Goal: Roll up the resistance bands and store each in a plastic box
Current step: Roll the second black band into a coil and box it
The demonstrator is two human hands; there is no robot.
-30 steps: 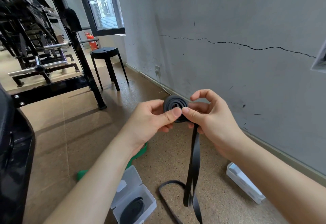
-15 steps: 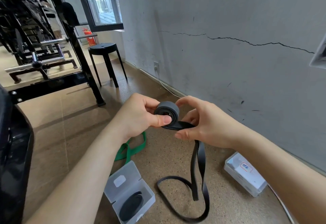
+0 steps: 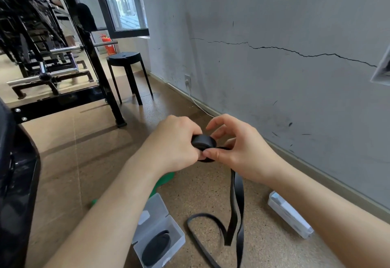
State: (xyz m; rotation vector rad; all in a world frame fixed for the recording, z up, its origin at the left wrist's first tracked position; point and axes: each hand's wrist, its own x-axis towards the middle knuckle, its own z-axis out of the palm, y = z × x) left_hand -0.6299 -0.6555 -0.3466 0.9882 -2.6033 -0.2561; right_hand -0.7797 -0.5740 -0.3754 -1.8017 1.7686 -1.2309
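A black resistance band (image 3: 237, 202) is partly wound into a tight roll (image 3: 203, 141) held in the air between both hands. My left hand (image 3: 173, 145) grips the roll from the left. From the right, my right hand (image 3: 240, 151) pinches the band where it joins the roll. The loose tail hangs down and loops on the floor. Below, an open clear plastic box (image 3: 157, 232) holds another rolled black band (image 3: 156, 247). A closed clear box (image 3: 289, 215) lies on the floor at the right. A green band (image 3: 164, 180) shows partly behind my left forearm.
The cork-patterned floor meets a cracked grey wall (image 3: 274, 67) on the right. A black stool (image 3: 126, 71) stands ahead by the wall. A black gym rack (image 3: 63, 99) and barbells fill the left; a dark padded bench edge (image 3: 16, 183) is at the near left.
The roll has turned from facing me to lying more edge-on, and both hands shifted slightly lower. More band is wound on and the loop on the floor has shifted.
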